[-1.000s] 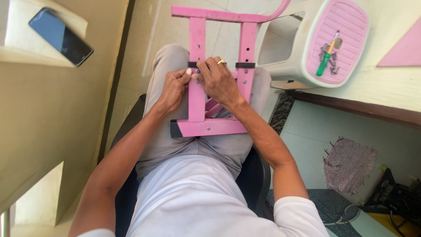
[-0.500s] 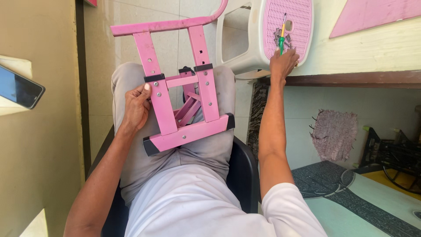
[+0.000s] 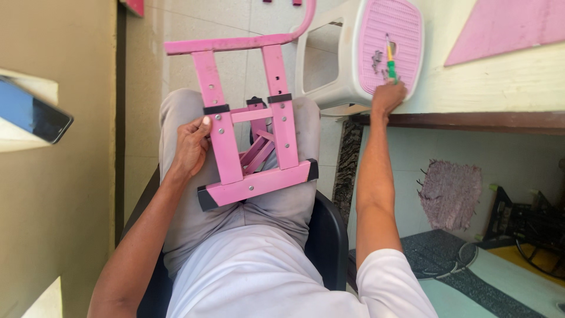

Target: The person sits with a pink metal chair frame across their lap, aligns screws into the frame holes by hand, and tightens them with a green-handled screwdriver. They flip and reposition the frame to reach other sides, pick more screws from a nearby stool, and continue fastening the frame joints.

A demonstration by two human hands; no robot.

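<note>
The right hand (image 3: 387, 94) is stretched out to the pink-topped plastic stool (image 3: 329, 76) beside the chair, its fingers closed around the green handle of a screwdriver (image 3: 389, 59) that lies on the stool's ribbed seat. The yellow shaft points away from the wrist. Just beside the tool sits a small cluster of dark bits (image 3: 376, 59), probably screws, though the view is too coarse to be sure.

The left hand (image 3: 193, 144) grips the left upright of the pink metal frame (image 3: 253, 135), thumb near a black collar, holding it flat across the person's lap. The frame has two perforated uprights, a short crossbar between them with screw heads showing, a wide foot bar with black end caps nearest the body, and a curved bar at the far end over the tiled floor. A dark phone (image 3: 32, 118) rests on a pale ledge to the left.

The step in hand looks like fetching the tool. The next move would call for lifting the screwdriver clear without scattering the small bits, then bringing its tip square to a screw head on the crossbar while the left hand keeps the frame from rocking on the knees.
</note>
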